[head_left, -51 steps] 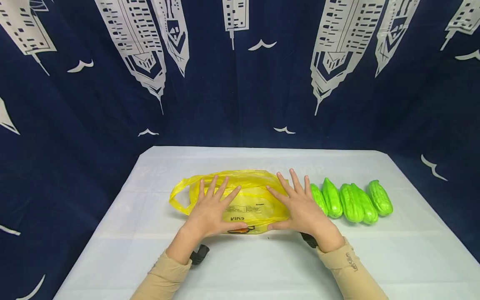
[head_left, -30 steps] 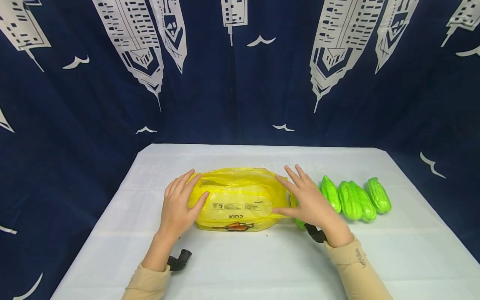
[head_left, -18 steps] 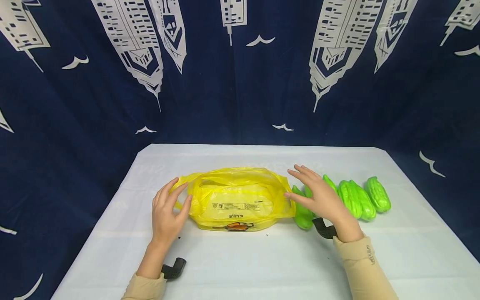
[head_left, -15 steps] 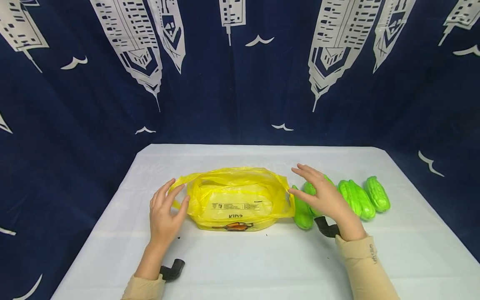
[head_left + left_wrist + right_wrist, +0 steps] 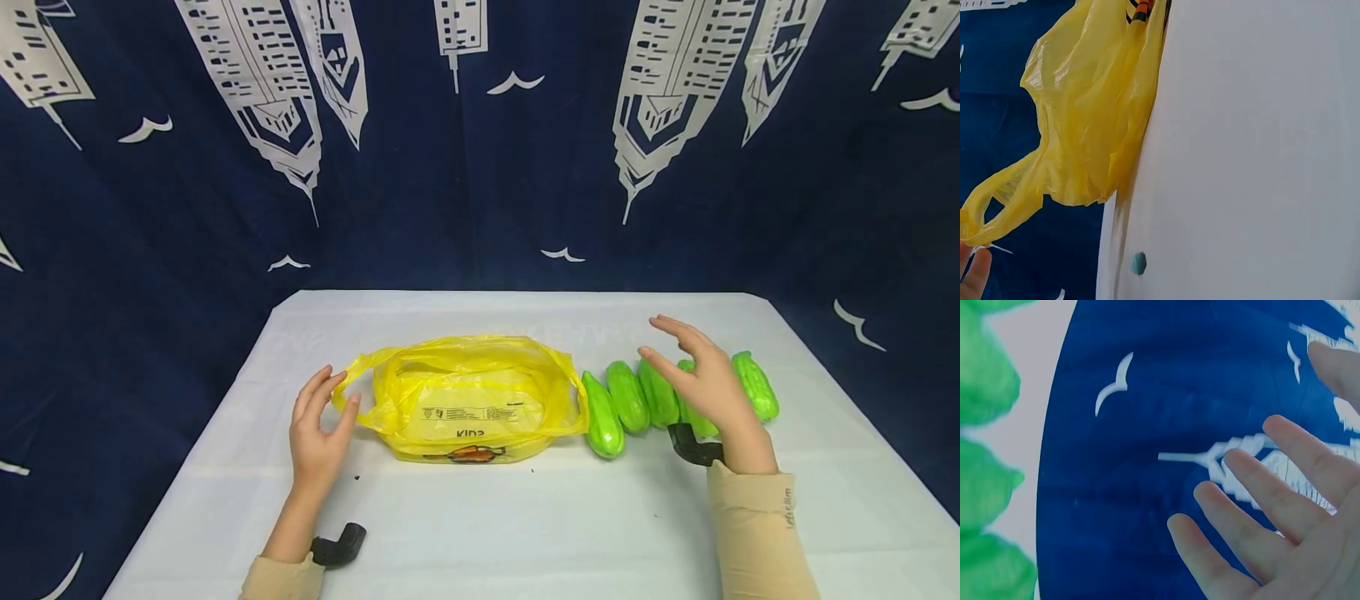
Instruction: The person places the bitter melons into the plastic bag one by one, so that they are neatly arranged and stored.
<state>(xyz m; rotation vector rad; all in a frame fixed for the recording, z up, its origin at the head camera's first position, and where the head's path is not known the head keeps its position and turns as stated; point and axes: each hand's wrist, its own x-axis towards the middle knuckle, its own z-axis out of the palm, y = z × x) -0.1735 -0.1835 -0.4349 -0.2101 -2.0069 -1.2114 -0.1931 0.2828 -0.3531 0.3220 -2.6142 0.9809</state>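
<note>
A yellow plastic bag (image 5: 480,412) with printed lettering lies mid-table, its mouth spread and facing up. My left hand (image 5: 318,437) is at the bag's left handle (image 5: 363,362), fingers and thumb apart around the loop's outer end. In the left wrist view its fingertips (image 5: 979,265) meet the end of that loop. Above a row of bright green, cucumber-like vegetables (image 5: 602,417) right of the bag, my right hand (image 5: 708,383) hovers with spread fingers. It hides part of the row. The right wrist view shows its fingers (image 5: 1260,494) extended, holding nothing.
White cloth covers the table (image 5: 480,533). Behind it hangs a dark blue curtain (image 5: 480,192) printed with white buildings and birds. Each wrist carries a black mount, such as the left mount (image 5: 341,546). A small dark speck (image 5: 357,477) lies left of the bag.
Both hands have moved apart from over the bag. The left went left, with the handle loop drawn out beside it; the right went right over the green vegetables, uncovering the nearest ones.
</note>
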